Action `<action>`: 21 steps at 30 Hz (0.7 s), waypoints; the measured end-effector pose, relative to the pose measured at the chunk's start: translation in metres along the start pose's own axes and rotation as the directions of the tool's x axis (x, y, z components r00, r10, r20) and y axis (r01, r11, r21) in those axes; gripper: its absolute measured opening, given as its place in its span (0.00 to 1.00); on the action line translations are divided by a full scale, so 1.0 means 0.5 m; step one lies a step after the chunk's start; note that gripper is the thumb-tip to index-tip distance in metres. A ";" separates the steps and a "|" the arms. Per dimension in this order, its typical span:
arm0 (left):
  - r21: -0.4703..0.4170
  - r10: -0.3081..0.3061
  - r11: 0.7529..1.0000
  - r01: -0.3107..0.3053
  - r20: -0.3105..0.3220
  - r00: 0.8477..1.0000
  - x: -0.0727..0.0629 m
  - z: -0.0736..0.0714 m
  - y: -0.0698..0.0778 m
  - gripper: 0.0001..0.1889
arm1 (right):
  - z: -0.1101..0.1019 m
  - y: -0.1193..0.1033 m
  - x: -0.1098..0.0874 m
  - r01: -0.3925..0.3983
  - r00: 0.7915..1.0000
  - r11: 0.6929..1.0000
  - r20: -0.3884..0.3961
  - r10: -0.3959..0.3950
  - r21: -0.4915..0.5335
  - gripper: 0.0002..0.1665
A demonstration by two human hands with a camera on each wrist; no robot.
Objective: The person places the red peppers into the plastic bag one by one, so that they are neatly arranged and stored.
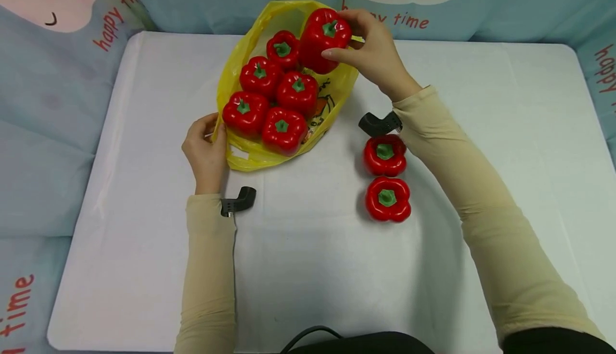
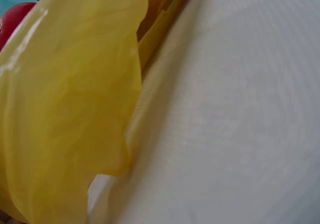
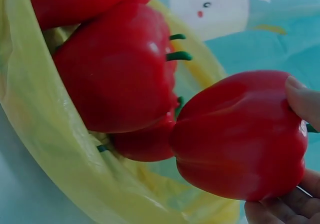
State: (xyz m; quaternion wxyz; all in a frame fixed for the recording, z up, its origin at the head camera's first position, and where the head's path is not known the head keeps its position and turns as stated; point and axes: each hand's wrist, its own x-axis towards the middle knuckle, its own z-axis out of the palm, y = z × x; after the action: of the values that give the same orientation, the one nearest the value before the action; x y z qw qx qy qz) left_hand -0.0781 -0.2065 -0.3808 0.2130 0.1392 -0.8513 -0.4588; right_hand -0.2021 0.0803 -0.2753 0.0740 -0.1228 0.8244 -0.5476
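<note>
A yellow plastic bag (image 1: 240, 65) lies open on the white table (image 1: 313, 268) with several red bell peppers (image 1: 281, 94) inside. My right hand (image 1: 372, 49) grips one more red pepper (image 1: 324, 36) at the bag's far rim, stem up; the right wrist view shows this pepper (image 3: 240, 134) held by fingertips (image 3: 302, 101) beside the bagged ones (image 3: 115, 74). My left hand (image 1: 207, 148) pinches the bag's near left edge. In the left wrist view only the yellow film (image 2: 65, 109) and table show. Two red peppers (image 1: 385, 153) (image 1: 387, 199) sit on the table under my right forearm.
A blue cloth with "happy time" print (image 1: 58, 102) surrounds the table on the left, back and right. A black wrist camera mount (image 1: 238, 201) sits on my left sleeve, another (image 1: 380, 124) on the right. A dark cable (image 1: 313, 335) curves at the near edge.
</note>
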 end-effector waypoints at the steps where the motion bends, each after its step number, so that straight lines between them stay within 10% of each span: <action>1: 0.000 -0.004 1.000 0.004 0.001 1.000 0.000 -0.001 0.000 0.13 | 0.004 0.002 0.004 -0.001 1.000 1.000 0.005 0.001 0.001 0.41; 21: 0.008 -0.011 1.000 0.011 0.006 1.000 0.001 -0.002 -0.002 0.14 | 0.032 0.020 0.034 -0.030 0.997 0.984 0.064 0.042 -0.177 0.42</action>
State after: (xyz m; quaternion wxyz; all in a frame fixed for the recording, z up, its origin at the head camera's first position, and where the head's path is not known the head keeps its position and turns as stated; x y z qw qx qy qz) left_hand -0.0780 -0.2078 -0.3812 0.2072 0.1433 -0.8531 -0.4569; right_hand -0.2154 0.0649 -0.2904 0.1003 -0.1322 0.8685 -0.4670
